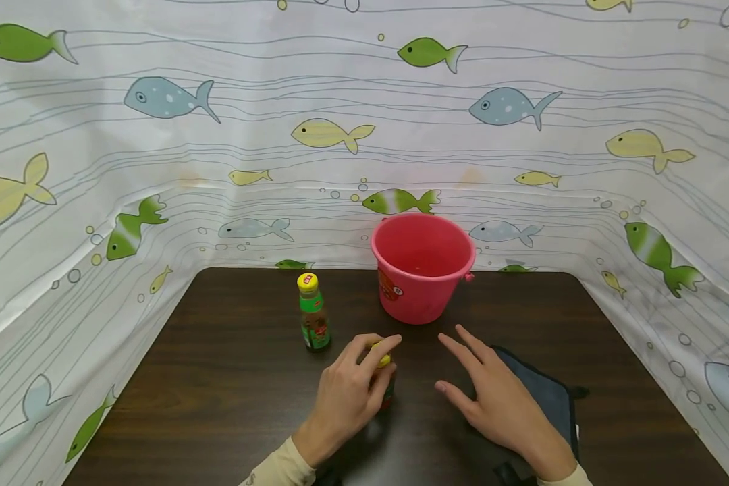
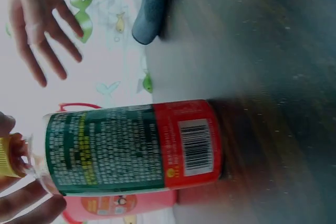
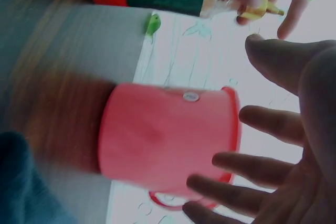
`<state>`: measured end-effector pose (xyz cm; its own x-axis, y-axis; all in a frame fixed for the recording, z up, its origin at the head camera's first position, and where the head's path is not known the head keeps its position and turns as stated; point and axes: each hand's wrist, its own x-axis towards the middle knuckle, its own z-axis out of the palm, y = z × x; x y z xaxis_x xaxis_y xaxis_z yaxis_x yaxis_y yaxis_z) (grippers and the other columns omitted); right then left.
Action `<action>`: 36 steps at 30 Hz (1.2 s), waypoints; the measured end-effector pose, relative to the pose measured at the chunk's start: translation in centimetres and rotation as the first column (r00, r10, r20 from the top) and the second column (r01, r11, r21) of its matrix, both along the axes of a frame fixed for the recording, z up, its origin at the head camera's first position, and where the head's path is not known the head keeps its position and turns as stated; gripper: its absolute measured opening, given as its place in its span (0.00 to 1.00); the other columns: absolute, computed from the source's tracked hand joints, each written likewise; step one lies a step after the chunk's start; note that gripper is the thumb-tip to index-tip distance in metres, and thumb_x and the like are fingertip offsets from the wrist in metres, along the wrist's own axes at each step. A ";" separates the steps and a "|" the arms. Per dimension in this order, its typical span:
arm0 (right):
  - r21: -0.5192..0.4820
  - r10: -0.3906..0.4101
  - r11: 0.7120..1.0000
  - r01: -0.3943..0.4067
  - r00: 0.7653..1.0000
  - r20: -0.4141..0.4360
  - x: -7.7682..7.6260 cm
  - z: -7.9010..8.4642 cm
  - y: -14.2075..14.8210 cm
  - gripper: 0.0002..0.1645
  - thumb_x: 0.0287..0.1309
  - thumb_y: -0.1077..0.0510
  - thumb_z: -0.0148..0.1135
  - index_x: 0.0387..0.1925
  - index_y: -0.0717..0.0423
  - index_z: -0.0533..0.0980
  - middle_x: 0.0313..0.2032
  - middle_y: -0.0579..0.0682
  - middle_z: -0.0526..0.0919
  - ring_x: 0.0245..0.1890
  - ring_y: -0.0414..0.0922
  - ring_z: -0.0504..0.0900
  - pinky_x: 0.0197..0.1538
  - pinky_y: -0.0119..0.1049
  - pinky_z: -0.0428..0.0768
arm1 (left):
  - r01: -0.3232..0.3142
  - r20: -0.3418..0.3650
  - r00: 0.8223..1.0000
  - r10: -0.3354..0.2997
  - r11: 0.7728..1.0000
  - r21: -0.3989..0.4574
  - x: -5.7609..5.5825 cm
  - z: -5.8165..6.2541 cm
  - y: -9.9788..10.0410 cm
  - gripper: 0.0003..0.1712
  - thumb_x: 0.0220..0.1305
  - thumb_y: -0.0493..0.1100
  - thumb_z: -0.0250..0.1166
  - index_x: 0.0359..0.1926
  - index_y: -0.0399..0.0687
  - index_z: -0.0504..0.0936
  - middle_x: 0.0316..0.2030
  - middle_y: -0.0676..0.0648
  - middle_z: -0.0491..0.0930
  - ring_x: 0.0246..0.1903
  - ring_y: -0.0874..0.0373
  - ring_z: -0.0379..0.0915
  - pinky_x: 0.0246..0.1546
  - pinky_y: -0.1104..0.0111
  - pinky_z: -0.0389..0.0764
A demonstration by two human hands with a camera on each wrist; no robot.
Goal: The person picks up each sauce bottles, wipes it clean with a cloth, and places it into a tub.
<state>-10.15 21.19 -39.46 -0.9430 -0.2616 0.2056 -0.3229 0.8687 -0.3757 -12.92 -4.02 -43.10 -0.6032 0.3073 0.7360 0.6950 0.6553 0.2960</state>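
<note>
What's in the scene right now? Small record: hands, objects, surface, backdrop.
left hand: left hand grips yellow-capped bottle around cap and neck
right hand: right hand holds nothing, fingers spread
held bottle base: contact with table unclear
second bottle: green-labelled bottle, yellow cap, upright, left of bucket
container: pink bucket, upright, toward the far edge
other: dark blue item, partly hidden by right hand in head view
surface: dark wooden table
backdrop: white fish-print sheet
</note>
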 end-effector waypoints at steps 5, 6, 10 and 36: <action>0.001 -0.060 0.998 0.060 0.998 -0.015 0.6 -0.7 1.3 0.41 0.64 0.44 0.74 0.76 0.38 0.71 0.76 0.55 0.72 0.69 0.61 0.79 0.59 0.66 0.83 | 0.018 0.012 1.000 -0.019 0.998 0.053 0.1 0.6 0.0 0.24 0.64 0.38 0.75 0.61 0.50 0.84 0.50 0.47 0.82 0.38 0.61 0.84 0.34 0.72 0.87; 0.007 -0.074 0.997 0.074 0.997 -0.006 0.7 -0.9 1.6 0.41 0.64 0.44 0.74 0.76 0.39 0.71 0.76 0.56 0.72 0.69 0.62 0.79 0.59 0.67 0.83 | 0.025 0.012 1.000 -0.026 0.998 0.062 0.1 0.8 0.0 0.23 0.64 0.38 0.75 0.60 0.49 0.84 0.50 0.47 0.82 0.38 0.61 0.84 0.36 0.72 0.87; 0.036 -0.100 0.994 0.099 0.995 0.031 1.1 -1.9 3.1 0.41 0.65 0.45 0.74 0.76 0.42 0.71 0.76 0.60 0.72 0.70 0.66 0.77 0.61 0.71 0.79 | 0.041 0.019 0.999 -0.042 0.996 0.080 0.1 1.2 -0.1 0.20 0.64 0.36 0.75 0.57 0.46 0.85 0.48 0.47 0.82 0.41 0.59 0.85 0.40 0.68 0.89; 0.188 -0.226 0.970 0.157 0.870 0.439 1.5 -7.6 6.4 0.55 0.65 0.25 0.61 0.85 0.31 0.50 0.85 0.65 0.39 0.78 0.84 0.35 0.58 0.96 0.38 | 0.061 0.051 0.997 -0.065 0.996 0.069 -0.2 1.4 -0.5 0.20 0.63 0.38 0.77 0.55 0.46 0.85 0.46 0.49 0.83 0.39 0.61 0.85 0.40 0.69 0.89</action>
<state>-8.61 27.59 -47.05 -0.9574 -0.0598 -0.2824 0.0317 0.9506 -0.3089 -13.07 -4.54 -41.69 -0.6230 0.2970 0.7236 0.7165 0.5880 0.3754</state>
